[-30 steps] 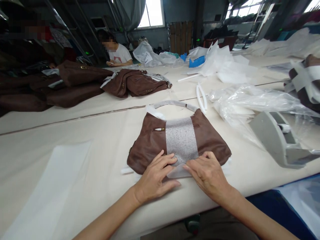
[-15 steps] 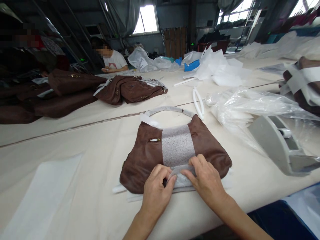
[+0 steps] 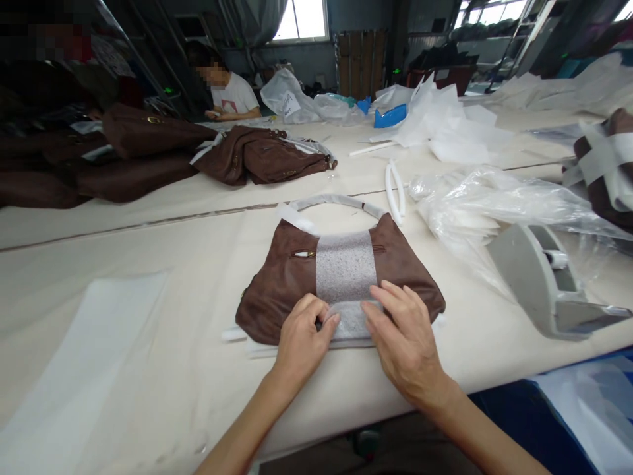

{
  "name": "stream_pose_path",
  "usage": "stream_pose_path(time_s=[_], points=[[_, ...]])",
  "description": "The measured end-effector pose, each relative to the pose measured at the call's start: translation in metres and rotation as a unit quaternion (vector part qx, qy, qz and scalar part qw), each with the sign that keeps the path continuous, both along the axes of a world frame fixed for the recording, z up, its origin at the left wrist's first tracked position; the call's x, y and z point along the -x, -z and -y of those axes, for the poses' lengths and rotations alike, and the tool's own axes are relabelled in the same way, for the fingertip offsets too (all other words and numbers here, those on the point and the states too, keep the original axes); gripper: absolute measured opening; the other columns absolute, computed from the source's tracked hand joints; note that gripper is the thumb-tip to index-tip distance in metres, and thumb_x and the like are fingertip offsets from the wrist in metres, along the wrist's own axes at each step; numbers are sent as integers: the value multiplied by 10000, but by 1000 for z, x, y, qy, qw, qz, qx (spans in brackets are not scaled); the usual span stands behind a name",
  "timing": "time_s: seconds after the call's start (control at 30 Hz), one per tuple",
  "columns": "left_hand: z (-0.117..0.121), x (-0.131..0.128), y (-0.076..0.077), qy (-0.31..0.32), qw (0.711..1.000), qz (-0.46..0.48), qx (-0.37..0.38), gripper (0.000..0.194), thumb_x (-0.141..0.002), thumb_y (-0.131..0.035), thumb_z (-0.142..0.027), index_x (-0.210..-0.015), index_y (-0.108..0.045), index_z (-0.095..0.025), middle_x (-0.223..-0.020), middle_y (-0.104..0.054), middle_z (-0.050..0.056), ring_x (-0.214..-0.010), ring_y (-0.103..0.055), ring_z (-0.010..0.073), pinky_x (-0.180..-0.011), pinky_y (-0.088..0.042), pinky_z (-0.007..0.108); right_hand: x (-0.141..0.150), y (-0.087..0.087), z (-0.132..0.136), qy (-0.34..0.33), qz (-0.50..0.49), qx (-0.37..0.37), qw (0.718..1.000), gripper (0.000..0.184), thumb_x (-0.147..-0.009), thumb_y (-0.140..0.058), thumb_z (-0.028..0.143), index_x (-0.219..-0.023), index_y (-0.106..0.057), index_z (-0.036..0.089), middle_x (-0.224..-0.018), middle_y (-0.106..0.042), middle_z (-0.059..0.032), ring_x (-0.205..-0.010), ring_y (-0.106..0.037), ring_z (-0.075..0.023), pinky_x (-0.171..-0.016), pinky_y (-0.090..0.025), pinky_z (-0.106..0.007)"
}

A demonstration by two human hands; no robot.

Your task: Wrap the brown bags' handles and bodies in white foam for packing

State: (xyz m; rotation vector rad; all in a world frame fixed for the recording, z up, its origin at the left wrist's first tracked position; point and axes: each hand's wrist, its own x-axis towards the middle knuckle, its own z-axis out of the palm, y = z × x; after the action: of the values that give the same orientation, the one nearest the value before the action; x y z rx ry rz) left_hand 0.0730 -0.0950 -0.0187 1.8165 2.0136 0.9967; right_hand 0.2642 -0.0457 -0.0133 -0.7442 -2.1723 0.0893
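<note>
A brown handbag (image 3: 274,290) lies flat on the cream-covered table, its wrapped handle (image 3: 331,200) arching away from me. Around its middle runs a band of thin whitish wrapping sheet (image 3: 346,264), folded over near the bag's lower edge. My left hand (image 3: 304,330) pinches the left side of that fold between thumb and fingers. On the fold's right side rests my right hand (image 3: 403,333), fingers stretched out and apart, fingertips at the sheet. White strips stick out from under the bag at both lower corners.
A grey tape dispenser (image 3: 539,277) stands right, beside crumpled clear plastic (image 3: 475,204). More brown bags (image 3: 262,155) lie at back left. A white sheet (image 3: 93,343) lies left, and a white padded strip (image 3: 394,191) sits behind the bag. A person (image 3: 232,95) is across the table.
My right hand has loosened from a curled grip, its fingers now straighter and spread. The left hand still pinches the fold. The whole view has tilted downward a little.
</note>
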Motion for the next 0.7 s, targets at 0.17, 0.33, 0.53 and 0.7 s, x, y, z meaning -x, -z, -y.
stream_pose_path(time_s=[0.17,0.33,0.53,0.7], points=[[-2,-1,-4,-2,1000,-12,-14,253,-840,-595,-210,-628,-458,-195,-703,-544,-18,-698,-568,146,-653,-457,277,-2,17,14,-85,189,14,978,555,-967,-518,386,-1433,-441,94,-1487,-454,-162,-1395,-377,-320,-1166,-216,-580],[2,0,-4,19,992,-69,-105,136,-876,-565,-167,-1004,-607,-183,-1097,-634,90,-1032,-612,218,-887,-534,373,-1,35,15,-67,231,-8,971,658,-946,-515,507,-1465,-409,116,-1541,-371,-147,-1414,-340,-336,-1135,-270,-577],[15,11,17,191,942,-258,-99,498,-972,-435,-153,-1465,-394,-215,-1413,-552,63,-1394,-400,235,-1176,-332,480,-7,31,8,-97,157,-77,980,514,-937,-525,437,-1304,-574,81,-1384,-566,-163,-1309,-490,-334,-1095,-349,-531],[17,15,30,175,926,-323,-90,544,-972,-460,-181,-1500,-337,-233,-1484,-471,41,-1415,-371,240,-1174,-335,483,6,-15,-33,-102,112,-57,987,299,-966,-477,214,-1229,-615,181,-1301,-643,-102,-1300,-520,-259,-1157,-280,-528]])
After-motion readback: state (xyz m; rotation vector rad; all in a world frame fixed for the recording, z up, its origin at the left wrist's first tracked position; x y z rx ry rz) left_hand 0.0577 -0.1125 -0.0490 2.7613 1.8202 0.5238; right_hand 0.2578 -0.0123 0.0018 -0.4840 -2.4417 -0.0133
